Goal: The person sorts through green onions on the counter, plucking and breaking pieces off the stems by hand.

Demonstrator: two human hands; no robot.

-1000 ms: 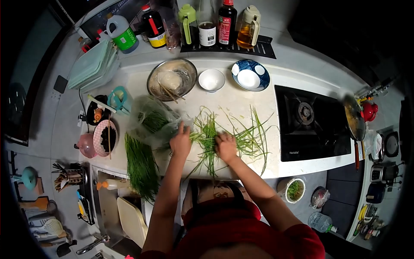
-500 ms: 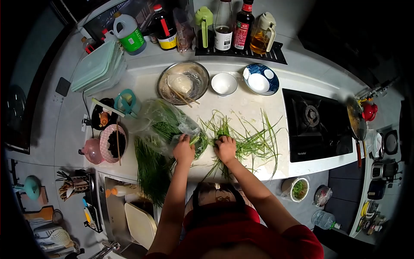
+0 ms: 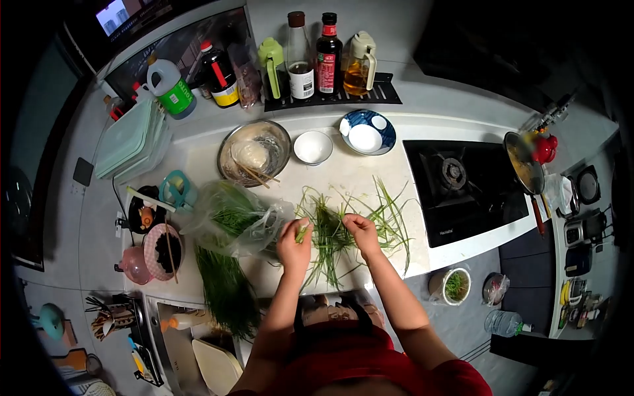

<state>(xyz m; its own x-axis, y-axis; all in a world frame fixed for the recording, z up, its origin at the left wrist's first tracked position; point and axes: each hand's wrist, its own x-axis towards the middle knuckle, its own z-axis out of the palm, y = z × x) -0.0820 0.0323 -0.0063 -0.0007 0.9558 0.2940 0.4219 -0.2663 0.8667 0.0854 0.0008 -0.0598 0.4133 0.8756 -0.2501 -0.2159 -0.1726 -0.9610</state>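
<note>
We see the left hand [image 3: 295, 245] closed around a short bunch of greens [image 3: 302, 233], just beside the plastic bag [image 3: 265, 214]. The right hand [image 3: 361, 231] bends its fingers nearly together at the loose stalks [image 3: 325, 241], which lie on the counter [image 3: 376, 170] between both hands; we cannot tell whether it grips any.

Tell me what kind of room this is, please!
It looks like a kitchen, maybe in someone's home. You can see a black stove with a burner, a sink at the lower left, and long green stalks spread on the counter.
</note>
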